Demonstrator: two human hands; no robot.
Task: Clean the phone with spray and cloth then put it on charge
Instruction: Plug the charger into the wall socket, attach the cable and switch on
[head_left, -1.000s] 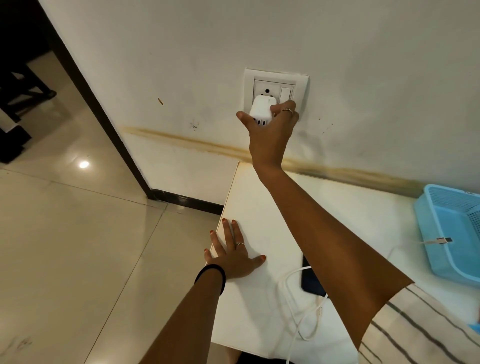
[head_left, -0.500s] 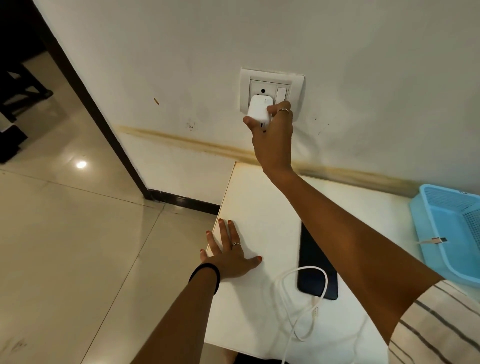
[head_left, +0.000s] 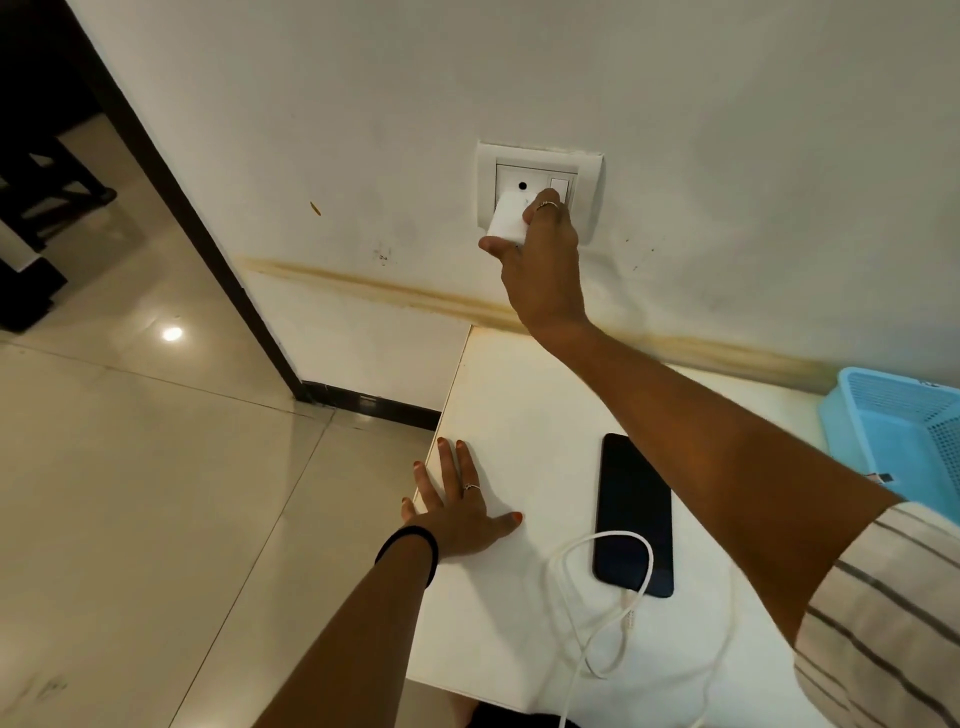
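A dark phone lies screen up on the white table, with a white cable plugged into its near end and looping toward the table's front edge. My right hand reaches up to the wall socket and grips a white charger adapter pressed against the socket plate. My left hand lies flat, fingers spread, on the table's left edge. No spray bottle or cloth is in view.
A light blue plastic basket stands at the table's right, against the wall, with a small cable end at its rim. A stained white wall rises behind the table. Tiled floor and a dark doorway lie to the left.
My right arm has shifted so the whole phone now shows. The adapter sits closer against the socket, tilted. My left hand stays flat on the table.
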